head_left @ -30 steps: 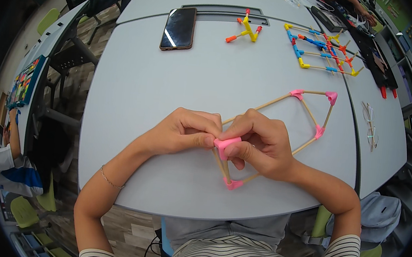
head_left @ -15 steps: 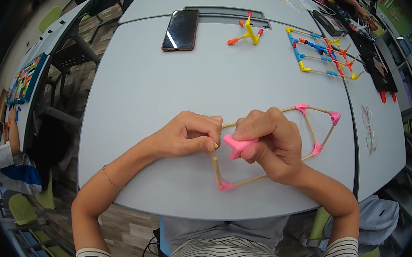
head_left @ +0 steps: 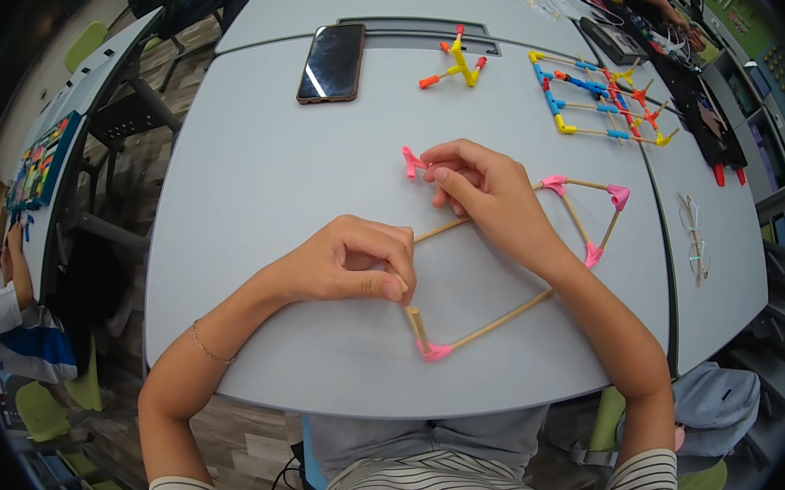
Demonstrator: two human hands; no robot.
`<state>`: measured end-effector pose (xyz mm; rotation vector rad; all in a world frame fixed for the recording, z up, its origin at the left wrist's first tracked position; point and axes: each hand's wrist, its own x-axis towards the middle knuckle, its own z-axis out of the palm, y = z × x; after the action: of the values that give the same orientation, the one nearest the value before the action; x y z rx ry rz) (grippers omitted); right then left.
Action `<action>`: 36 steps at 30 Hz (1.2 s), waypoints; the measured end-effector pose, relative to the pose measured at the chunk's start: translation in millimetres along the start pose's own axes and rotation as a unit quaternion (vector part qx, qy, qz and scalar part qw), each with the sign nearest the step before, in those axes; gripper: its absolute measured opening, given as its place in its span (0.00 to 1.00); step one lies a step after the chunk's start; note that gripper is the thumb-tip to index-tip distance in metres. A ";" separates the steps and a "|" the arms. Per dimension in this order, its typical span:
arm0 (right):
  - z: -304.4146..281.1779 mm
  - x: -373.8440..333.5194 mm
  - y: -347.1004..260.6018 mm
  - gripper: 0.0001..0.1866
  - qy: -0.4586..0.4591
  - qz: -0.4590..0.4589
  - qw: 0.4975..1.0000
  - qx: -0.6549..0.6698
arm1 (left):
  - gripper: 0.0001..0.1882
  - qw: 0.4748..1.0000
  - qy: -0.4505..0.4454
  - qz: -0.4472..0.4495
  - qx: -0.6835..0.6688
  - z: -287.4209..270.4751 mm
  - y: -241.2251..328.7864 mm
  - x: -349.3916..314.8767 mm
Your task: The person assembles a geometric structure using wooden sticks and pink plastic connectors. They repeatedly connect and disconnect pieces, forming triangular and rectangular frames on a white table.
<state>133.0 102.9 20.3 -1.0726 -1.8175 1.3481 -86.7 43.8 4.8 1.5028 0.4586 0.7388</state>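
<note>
A flat frame of wooden sticks (head_left: 501, 325) and pink connectors (head_left: 434, 351) lies on the table under and between my hands. My left hand (head_left: 344, 257) is closed at the frame's left side, thumb and forefinger pinching the tip of a wooden stick (head_left: 401, 284). Beside it, a short stick (head_left: 418, 328) stands up from the near pink connector. My right hand (head_left: 483, 192) hovers over the frame's far side, with loosely curled fingers apart and nothing visible in them. Right by its fingertips is a loose pink connector (head_left: 411, 163). My left hand hides the frame's far left corner.
A phone (head_left: 332, 62) lies at the far left of the table (head_left: 249, 165). Farther back are a small yellow and red connector piece (head_left: 461, 65) and a colourful stick lattice (head_left: 595, 106). Glasses (head_left: 693, 240) rest at the right. Other people sit around nearby tables.
My right hand has moved away from my left and let go of the pink connector, which is now beyond the frame. My left hand has stayed nearly in place, still pinching.
</note>
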 end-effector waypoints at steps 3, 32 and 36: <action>0.7 -1.0 1.4 0.12 -0.015 0.023 0.999 -0.025 | 0.14 1.000 0.014 0.003 -0.007 1.8 -1.0 -1.3; 10.9 -41.6 -0.2 0.12 -0.220 0.131 0.939 0.229 | 0.17 0.956 0.204 0.102 0.183 12.5 -2.8 1.2; 9.2 -42.5 1.3 0.12 -0.194 0.091 0.965 0.151 | 0.15 0.894 0.239 0.133 0.355 13.4 -2.4 1.4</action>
<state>145.6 61.5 15.8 -0.8708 -1.7244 1.9884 -76.1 35.3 3.3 2.0918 0.9836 1.2589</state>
